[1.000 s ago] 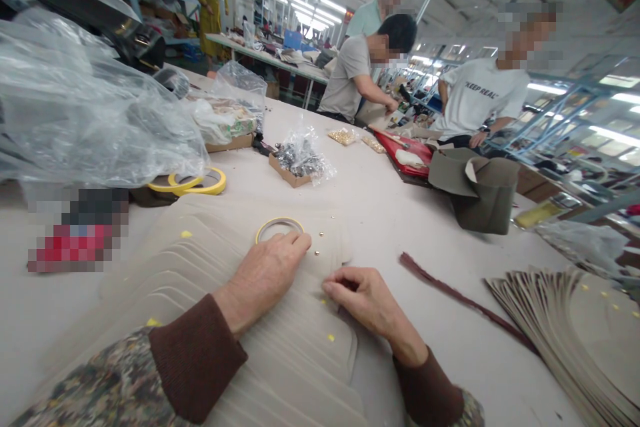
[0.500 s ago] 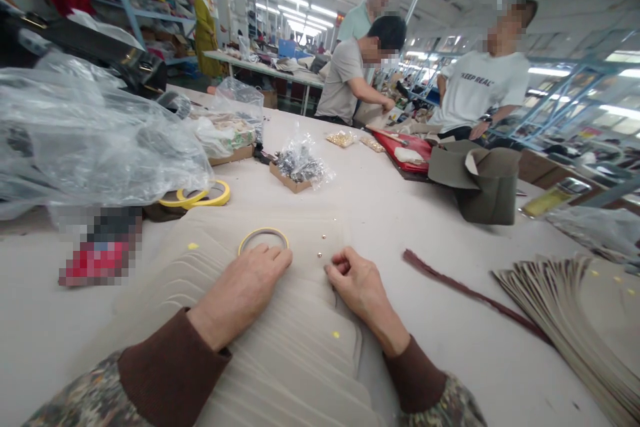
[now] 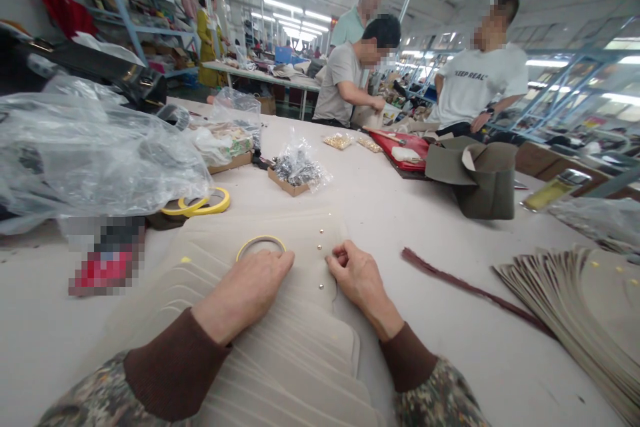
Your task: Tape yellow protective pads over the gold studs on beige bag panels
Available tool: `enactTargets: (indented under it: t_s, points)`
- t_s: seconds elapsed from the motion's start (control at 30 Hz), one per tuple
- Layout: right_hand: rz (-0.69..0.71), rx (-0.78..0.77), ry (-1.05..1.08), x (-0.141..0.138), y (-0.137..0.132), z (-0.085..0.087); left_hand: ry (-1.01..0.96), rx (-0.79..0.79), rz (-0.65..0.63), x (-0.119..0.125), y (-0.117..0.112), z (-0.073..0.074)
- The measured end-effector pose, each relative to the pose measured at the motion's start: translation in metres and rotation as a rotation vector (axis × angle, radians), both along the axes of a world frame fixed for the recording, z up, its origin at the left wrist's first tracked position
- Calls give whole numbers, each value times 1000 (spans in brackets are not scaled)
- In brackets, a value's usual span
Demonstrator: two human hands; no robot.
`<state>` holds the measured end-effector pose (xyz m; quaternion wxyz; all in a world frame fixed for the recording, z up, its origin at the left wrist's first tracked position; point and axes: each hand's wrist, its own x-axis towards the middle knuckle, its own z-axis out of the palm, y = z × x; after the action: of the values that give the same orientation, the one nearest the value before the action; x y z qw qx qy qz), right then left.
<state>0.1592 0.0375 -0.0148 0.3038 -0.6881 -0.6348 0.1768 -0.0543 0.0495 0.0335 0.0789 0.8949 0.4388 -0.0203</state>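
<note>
Overlapping beige sheets [image 3: 280,360] lie fanned out before me. Along the right side of the top sheet sit three small shiny metal studs [image 3: 321,287]. My left hand [image 3: 245,290] rests on the sheets with its fingers closed around the near side of a yellow tape roll [image 3: 261,239]; the hand covers part of the roll. To the right of the studs, my right hand [image 3: 359,275] is at the sheet's edge, thumb and forefinger pinched together. Whatever lies between those fingertips is too small or hidden to tell.
At left lie clear plastic bags [image 3: 95,153] and more yellow tape rolls [image 3: 213,201]. A cardboard tray [image 3: 289,183] of bagged metal parts stands ahead. A brown strip [image 3: 465,287] and a beige stack [image 3: 560,307] lie right. Several people stand beyond the table.
A third stud now shows on the top sheet, nearer to me than the other two. My right hand is slightly higher in view, still pinched; my left hand stays at the tape roll.
</note>
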Motion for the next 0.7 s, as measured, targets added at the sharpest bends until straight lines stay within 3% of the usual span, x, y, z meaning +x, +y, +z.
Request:
enactTargets:
  t_s: [0.13,0.3,0.4,0.5,0.7]
  points:
    - [-13,44,69,5,5,-2,-193,14,55,8,-6,-5]
    - [65,93,410,11,-5,4,-496,26,-8,8,-12,-16]
    - [211,69,458,7,-14,11,-518,41,-51,8,-13,-18]
    - [343,159,387,-1,-20,18,-501,54,-77,9,-13,-18]
    - [467,295,274,-12,-23,25,-464,23,-92,10,-16,-21]
